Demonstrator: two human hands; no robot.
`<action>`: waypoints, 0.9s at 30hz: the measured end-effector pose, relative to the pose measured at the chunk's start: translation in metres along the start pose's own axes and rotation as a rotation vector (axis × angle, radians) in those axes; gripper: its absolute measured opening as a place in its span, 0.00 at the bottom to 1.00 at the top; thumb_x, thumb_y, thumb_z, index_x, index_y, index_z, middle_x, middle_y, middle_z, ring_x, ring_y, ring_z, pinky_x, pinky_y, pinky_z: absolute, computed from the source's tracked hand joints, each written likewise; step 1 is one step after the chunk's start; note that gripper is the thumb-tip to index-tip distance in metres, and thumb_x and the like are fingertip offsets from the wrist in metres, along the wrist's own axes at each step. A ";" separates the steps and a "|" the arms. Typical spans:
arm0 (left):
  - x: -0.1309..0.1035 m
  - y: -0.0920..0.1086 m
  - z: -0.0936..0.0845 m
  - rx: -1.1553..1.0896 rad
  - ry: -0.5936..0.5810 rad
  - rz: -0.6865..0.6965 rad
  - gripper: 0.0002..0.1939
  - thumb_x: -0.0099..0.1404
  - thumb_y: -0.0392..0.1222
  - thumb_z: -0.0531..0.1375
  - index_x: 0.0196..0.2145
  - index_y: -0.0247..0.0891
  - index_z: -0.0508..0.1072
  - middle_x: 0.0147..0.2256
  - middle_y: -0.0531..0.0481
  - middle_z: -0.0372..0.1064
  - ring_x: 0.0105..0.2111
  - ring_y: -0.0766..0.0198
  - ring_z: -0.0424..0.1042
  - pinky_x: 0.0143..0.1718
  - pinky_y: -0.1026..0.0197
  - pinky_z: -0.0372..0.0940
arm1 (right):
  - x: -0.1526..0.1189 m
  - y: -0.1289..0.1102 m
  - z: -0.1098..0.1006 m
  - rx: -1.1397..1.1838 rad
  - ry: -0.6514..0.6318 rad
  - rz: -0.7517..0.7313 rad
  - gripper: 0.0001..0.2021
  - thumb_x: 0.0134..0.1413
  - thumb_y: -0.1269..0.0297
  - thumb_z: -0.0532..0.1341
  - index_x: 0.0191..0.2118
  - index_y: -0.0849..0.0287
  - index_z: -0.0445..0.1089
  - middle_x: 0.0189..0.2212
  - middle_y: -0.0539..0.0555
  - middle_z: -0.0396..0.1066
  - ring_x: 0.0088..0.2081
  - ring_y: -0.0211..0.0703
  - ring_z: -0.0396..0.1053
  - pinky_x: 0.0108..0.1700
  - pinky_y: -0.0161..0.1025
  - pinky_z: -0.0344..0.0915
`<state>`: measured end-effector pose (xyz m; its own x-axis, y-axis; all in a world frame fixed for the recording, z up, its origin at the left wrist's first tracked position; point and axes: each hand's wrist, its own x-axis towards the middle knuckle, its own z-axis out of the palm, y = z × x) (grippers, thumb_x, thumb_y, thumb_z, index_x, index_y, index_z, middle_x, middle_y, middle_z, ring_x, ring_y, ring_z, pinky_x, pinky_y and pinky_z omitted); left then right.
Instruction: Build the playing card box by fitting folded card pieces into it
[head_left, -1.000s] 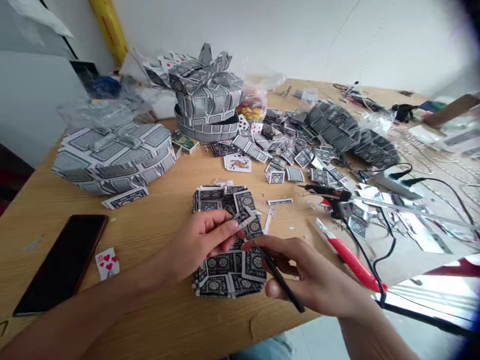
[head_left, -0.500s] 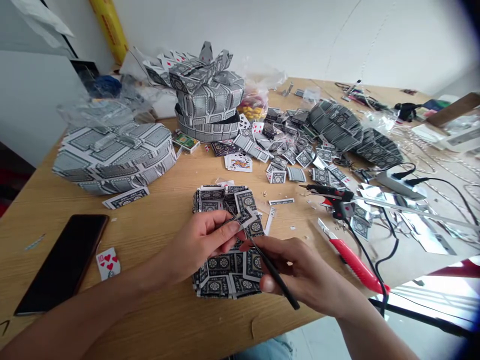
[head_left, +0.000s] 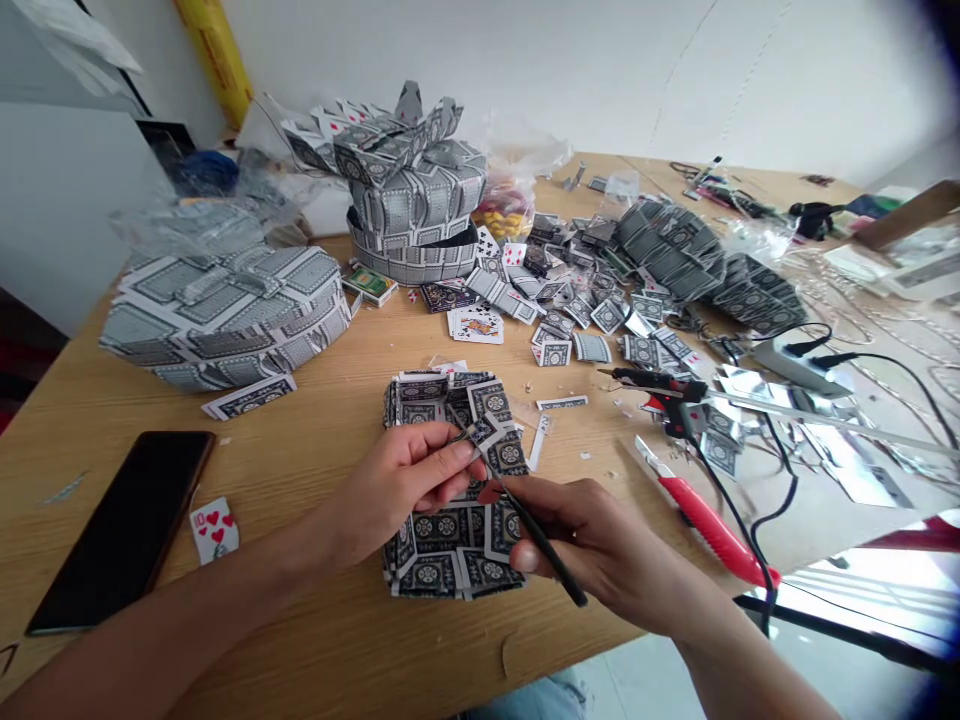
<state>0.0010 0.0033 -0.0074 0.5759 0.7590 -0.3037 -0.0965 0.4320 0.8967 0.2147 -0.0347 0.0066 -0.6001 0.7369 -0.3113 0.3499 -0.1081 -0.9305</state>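
In front of me lies an open, box-like piece built from folded black-and-white playing cards. Above its middle, my left hand is closed, thumb and fingers pinching a small folded playing card. Held in the closed fingers of my right hand is a slim black-handled tool with a thin metal tip. That tip points up and left at the pinched card; whether it touches cannot be made out. My hands partly cover the box's middle.
A phone and a ten of hearts lie left. Large card-woven containers stand behind. Loose cards heap at the back. To the right are a glue gun with its cord and a red utility knife.
The black-handled tool and my right fingers have shifted slightly left and up. My left hand keeps its pinch on the card with only a tiny shift.
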 end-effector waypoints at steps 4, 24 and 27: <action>0.001 -0.002 0.002 -0.001 -0.022 -0.042 0.14 0.67 0.46 0.57 0.30 0.33 0.72 0.19 0.58 0.56 0.20 0.74 0.51 0.19 0.68 0.44 | 0.001 0.002 0.001 0.042 0.014 0.045 0.13 0.57 0.55 0.64 0.38 0.60 0.68 0.26 0.46 0.61 0.27 0.32 0.53 0.26 0.32 0.51; -0.002 0.001 0.000 -0.086 -0.025 -0.090 0.14 0.65 0.48 0.59 0.29 0.33 0.72 0.19 0.58 0.55 0.19 0.74 0.48 0.20 0.67 0.42 | 0.006 -0.001 0.000 0.000 0.001 0.026 0.18 0.58 0.50 0.61 0.45 0.60 0.70 0.26 0.46 0.60 0.26 0.32 0.53 0.26 0.32 0.50; -0.001 0.001 0.000 -0.086 -0.027 -0.090 0.14 0.65 0.47 0.59 0.29 0.33 0.72 0.20 0.58 0.55 0.19 0.75 0.47 0.19 0.68 0.41 | 0.006 0.000 0.000 -0.009 -0.005 0.016 0.18 0.59 0.50 0.61 0.45 0.60 0.70 0.27 0.47 0.62 0.27 0.32 0.54 0.27 0.32 0.52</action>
<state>-0.0001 0.0026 -0.0066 0.6067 0.7023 -0.3724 -0.1121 0.5394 0.8345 0.2112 -0.0300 0.0051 -0.5979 0.7316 -0.3275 0.3659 -0.1145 -0.9236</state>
